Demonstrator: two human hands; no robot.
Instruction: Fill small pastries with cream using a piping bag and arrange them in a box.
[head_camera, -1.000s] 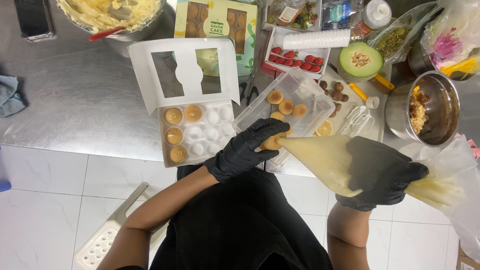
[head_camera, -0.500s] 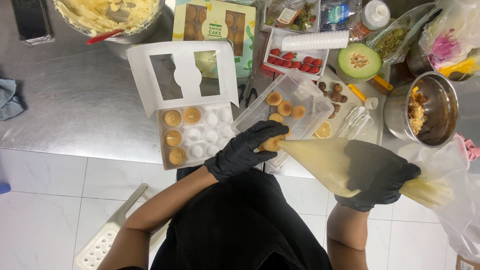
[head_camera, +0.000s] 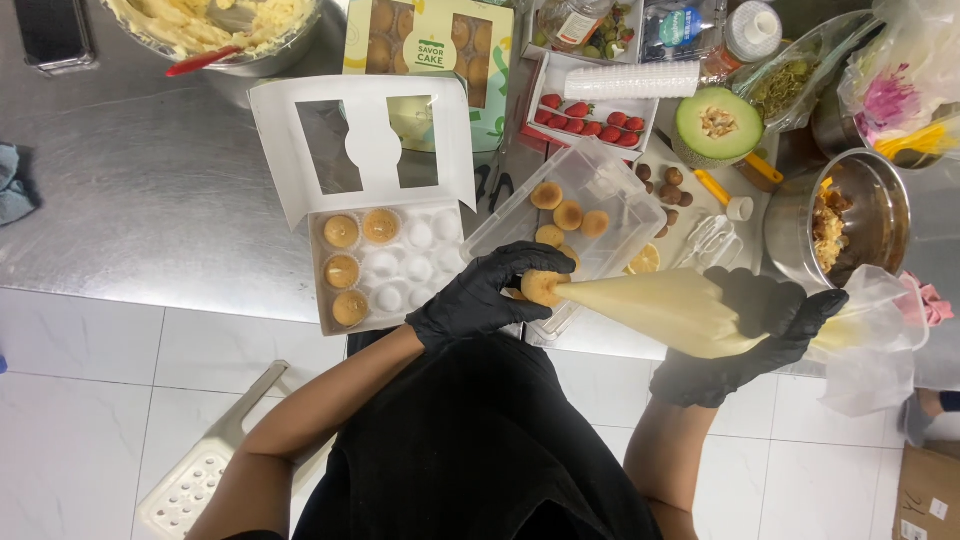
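Steel worktop (head_camera: 150, 200) on the far left, with a bowl of pale batter (head_camera: 215, 25) at its top edge, and moving right, a white window box (head_camera: 375, 250) lies open, four small golden cakes (head_camera: 345, 270) seated in its moulded wells, the other wells bare. Next comes the left hand (head_camera: 480, 300), black-gloved, fingers curled snugly round one small cake (head_camera: 542, 287) held just at the counter's edge, in front of a clear plastic tub (head_camera: 575, 215) that holds several more. The tip of the piping bag (head_camera: 670, 310) is right against that cake now. Further right, the right hand (head_camera: 745, 340), also gloved, is clenched round the fat part of the bag, with its twisted tail trailing out beyond. Beyond that, strawberries (head_camera: 590, 115), a halved melon (head_camera: 718, 122) and a steel pot (head_camera: 850, 215).

To my eye the filling goes best with the cake held steady, the nozzle kept square to it, and a slow, even squeeze from the right hand. Too hard a squeeze could split the little cake or spill cream over the glove.
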